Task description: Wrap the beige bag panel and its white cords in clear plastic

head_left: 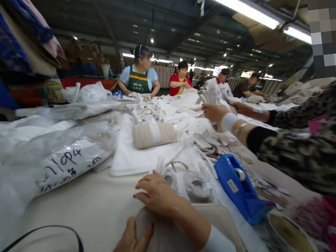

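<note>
A beige padded piece (221, 217) with a seam near its edge lies on the table in front of me, under my forearm. My left hand (127, 248) is at its near left edge, thumb and forefinger apart. My right hand (159, 193) is stretched over its far edge, fingers spread and palm down; what lies under the palm is hidden. Just beyond those fingers are coiled white strips (197, 185) in clear wrap. Farther off, a rolled beige piece (145, 136) with a pale band round its middle rests on white cloth (126, 159).
A blue tape dispenser (234, 187) and a tape roll (291, 235) are at the right. A marked plastic bag (71, 161) lies left, with a black strap (74, 233) nearer me. A co-worker's hands (216, 112) hold white material at the right. Other people stand behind.
</note>
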The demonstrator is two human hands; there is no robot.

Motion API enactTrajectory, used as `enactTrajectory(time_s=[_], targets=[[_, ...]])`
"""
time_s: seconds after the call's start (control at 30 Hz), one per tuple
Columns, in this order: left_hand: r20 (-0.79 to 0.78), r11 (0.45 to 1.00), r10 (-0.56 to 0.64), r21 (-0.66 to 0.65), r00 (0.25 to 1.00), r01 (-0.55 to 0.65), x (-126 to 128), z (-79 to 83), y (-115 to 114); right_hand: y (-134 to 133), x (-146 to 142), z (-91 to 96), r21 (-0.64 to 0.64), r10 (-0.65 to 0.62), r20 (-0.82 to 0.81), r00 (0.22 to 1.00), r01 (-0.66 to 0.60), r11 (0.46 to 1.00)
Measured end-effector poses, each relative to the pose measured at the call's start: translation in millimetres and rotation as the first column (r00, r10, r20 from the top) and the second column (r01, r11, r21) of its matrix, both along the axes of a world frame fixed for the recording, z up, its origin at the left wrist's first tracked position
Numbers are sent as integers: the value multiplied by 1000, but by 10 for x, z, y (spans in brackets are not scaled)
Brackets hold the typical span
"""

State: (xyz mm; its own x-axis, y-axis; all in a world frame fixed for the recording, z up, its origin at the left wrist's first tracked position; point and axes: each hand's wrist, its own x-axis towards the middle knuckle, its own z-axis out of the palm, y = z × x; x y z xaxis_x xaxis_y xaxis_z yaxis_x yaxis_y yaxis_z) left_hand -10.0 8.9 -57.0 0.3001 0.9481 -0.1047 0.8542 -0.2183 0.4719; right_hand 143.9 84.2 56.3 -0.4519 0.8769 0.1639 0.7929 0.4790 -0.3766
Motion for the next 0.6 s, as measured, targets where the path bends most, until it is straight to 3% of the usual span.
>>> enactTrajectory(time_s=[0.07,0.13,0.23,0.3,0.37,0.43,0.53,0.6], targets=[[17,999,23,-37,1000,-22,52,161,22,-267,246,118,95,-77,-128,989,89,992],[18,997,63,-41,998,-62,95,291,36,-617,596,71,214,-237,-216,947,283,935],[8,998,60,-17,998,-60,116,390,58,-1142,1149,-293,235,-537,-289,793,602,763],[26,1000,24,10,999,-24,121,424,82,-1388,1401,-582,61,-677,-315,665,726,684],[70,999,31,31,997,-33,142,468,117,-1510,1504,-770,-144,-721,-350,598,726,673],[139,992,123,-32,983,-120,187,535,162,-1526,1490,-806,-273,-723,-406,559,681,679],[220,968,238,-131,946,-213,246,647,217,-1467,1386,-665,-359,-702,-504,503,617,700],[260,963,262,-129,929,-235,229,688,212,-1449,1310,-557,-414,-676,-562,477,546,729]])
